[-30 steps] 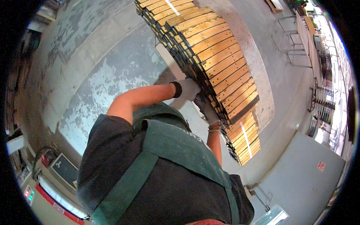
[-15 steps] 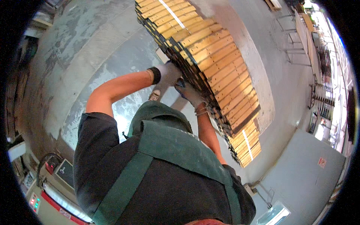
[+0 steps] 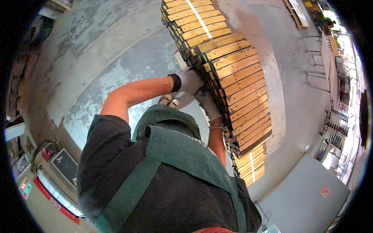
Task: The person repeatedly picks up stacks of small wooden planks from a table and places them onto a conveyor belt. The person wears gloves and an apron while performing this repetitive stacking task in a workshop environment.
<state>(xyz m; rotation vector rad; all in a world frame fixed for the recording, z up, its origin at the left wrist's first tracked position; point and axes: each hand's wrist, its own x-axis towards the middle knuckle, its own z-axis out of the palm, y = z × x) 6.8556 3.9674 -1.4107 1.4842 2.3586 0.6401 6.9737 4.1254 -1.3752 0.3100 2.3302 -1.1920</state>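
Observation:
A long stack of yellowish wooden slats (image 3: pixel 243 91) with dark edges and small drilled holes stretches in front of me, from the upper middle toward the lower right. Its middle section is piled higher than its two ends. My left hand (image 3: pixel 190 81), in a grey glove with a black cuff, reaches against the stack's near side; its fingertips are hidden there. Just nearer along the same side is my right hand (image 3: pixel 209 105), also gloved, touching or almost touching the slat ends. Its fingers are dark and partly covered, so their grip is unclear.
White straps (image 3: pixel 200 18) cross the lower ends of the stack. A grey panel (image 3: pixel 303 194) stands at the lower right, with metal-legged tables (image 3: pixel 316 58) farther up. A machine with lit buttons (image 3: pixel 26 187) is at the lower left. My shoes (image 3: pixel 169 101) are near the stack.
The whole view has shifted, and the stack sits a little farther right at its far end. Both shoes show instead of one. My hands stay at the stack's near side.

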